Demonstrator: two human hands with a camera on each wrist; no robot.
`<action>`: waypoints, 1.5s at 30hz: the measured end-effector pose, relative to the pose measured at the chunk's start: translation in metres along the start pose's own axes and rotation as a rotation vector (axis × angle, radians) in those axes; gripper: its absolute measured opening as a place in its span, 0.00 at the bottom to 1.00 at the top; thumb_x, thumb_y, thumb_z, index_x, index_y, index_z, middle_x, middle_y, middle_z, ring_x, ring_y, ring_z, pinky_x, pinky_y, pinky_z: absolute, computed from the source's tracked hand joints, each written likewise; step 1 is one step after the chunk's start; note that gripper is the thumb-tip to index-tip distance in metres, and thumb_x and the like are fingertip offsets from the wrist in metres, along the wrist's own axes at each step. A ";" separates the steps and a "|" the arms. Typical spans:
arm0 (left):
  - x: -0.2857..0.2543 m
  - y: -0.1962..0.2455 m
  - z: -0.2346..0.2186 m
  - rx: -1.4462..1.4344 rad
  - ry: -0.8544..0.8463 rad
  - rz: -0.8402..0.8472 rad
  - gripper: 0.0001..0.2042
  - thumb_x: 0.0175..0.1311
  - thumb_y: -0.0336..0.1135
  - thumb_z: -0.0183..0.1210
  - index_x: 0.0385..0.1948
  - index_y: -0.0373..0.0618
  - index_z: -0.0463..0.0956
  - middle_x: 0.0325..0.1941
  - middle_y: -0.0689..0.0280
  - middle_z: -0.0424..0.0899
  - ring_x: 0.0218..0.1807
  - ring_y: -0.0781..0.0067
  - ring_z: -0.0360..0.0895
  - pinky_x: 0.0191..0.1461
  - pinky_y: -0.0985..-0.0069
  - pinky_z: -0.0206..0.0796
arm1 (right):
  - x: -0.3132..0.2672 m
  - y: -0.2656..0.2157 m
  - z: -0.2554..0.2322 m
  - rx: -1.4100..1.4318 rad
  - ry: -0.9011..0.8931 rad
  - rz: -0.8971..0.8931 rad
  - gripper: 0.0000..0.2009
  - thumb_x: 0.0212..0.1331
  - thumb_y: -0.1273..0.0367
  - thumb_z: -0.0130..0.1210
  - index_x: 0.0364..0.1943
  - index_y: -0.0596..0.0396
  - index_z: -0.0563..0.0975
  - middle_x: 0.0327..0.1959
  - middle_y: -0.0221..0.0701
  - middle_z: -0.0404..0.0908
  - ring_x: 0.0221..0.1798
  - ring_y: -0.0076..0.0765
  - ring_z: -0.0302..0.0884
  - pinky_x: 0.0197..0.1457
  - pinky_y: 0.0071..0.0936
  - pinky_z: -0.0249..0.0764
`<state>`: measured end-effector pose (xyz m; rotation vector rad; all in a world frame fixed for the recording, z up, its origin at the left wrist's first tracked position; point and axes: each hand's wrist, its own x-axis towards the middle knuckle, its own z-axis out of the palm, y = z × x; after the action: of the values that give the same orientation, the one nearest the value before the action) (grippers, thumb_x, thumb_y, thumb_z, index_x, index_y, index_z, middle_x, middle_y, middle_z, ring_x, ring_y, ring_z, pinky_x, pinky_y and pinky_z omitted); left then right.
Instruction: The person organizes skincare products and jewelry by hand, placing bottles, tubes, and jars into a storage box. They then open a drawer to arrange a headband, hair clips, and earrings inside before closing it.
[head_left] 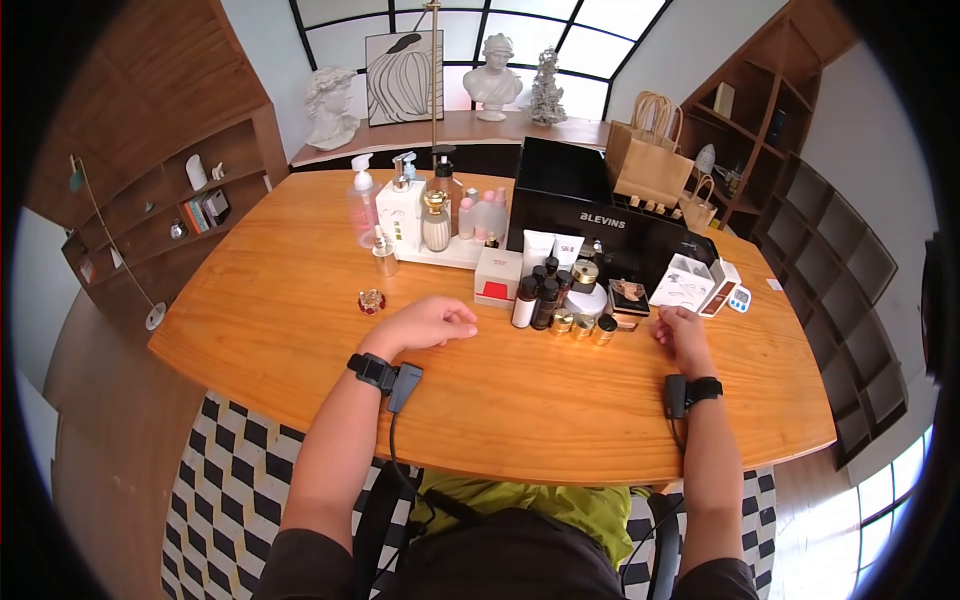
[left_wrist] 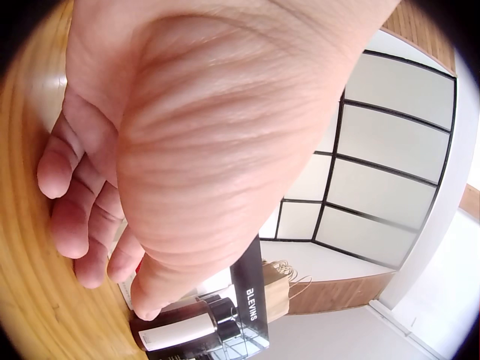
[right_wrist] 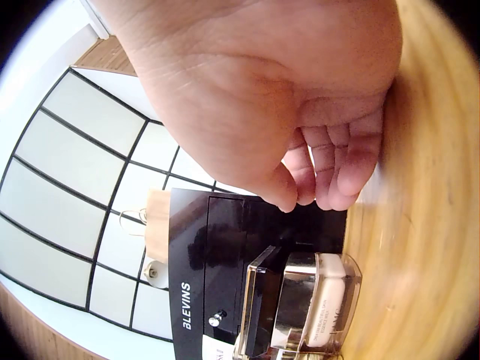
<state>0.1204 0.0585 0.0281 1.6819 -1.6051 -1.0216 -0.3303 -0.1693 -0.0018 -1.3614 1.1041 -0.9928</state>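
Note:
My left hand (head_left: pixel 432 322) rests low over the wooden table with fingers loosely bent and nothing in them. Close to its fingertips stand dark-capped bottles (head_left: pixel 545 304) and a white box with a red patch (head_left: pixel 496 277); a red-and-gold jar (head_left: pixel 371 301) sits to its left. In the left wrist view, one bottle with a white label (left_wrist: pixel 180 331) shows just beyond the thumb. My right hand (head_left: pixel 683 338), loosely curled and holding nothing, is near a white carton (head_left: pixel 684 283) and an open makeup compact (head_left: pixel 629 292). A square glass jar (right_wrist: pixel 319 300) shows below its fingers in the right wrist view.
A black BLEVINS box (head_left: pixel 590 222) stands behind the cosmetics, paper bags (head_left: pixel 650 160) beyond it. Pump bottles (head_left: pixel 363 200) and smaller ones crowd a white tray (head_left: pixel 450 253) at back left. A small timer (head_left: pixel 739 299) lies right of the cartons. The table's front edge curves before the person.

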 end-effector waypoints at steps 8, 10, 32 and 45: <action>0.002 -0.004 -0.001 0.001 -0.002 0.009 0.20 0.73 0.44 0.68 0.58 0.40 0.83 0.39 0.70 0.86 0.34 0.82 0.77 0.39 0.80 0.72 | 0.005 0.005 -0.001 0.008 -0.007 -0.003 0.09 0.75 0.65 0.61 0.35 0.52 0.79 0.27 0.27 0.82 0.25 0.20 0.75 0.29 0.19 0.71; 0.000 -0.001 -0.001 0.006 -0.008 0.000 0.21 0.73 0.44 0.68 0.59 0.40 0.83 0.39 0.70 0.86 0.34 0.82 0.77 0.39 0.80 0.72 | 0.006 0.006 -0.002 0.009 -0.010 -0.016 0.09 0.75 0.65 0.61 0.36 0.52 0.79 0.27 0.27 0.82 0.25 0.20 0.75 0.29 0.19 0.71; 0.002 0.000 -0.001 0.053 -0.003 -0.004 0.21 0.73 0.44 0.68 0.60 0.40 0.83 0.40 0.67 0.88 0.33 0.80 0.78 0.39 0.79 0.72 | -0.005 -0.005 0.005 -0.030 0.001 -0.012 0.10 0.75 0.65 0.60 0.34 0.51 0.79 0.27 0.28 0.83 0.26 0.19 0.75 0.31 0.18 0.70; 0.003 -0.001 -0.001 0.043 -0.009 -0.006 0.21 0.73 0.43 0.68 0.60 0.39 0.82 0.41 0.66 0.88 0.33 0.80 0.78 0.40 0.79 0.74 | 0.002 0.001 0.001 -0.058 -0.015 -0.022 0.11 0.76 0.65 0.59 0.33 0.51 0.79 0.26 0.27 0.83 0.25 0.19 0.74 0.31 0.18 0.70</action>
<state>0.1219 0.0556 0.0269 1.7142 -1.6394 -1.0053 -0.3287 -0.1712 -0.0034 -1.4284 1.1162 -0.9721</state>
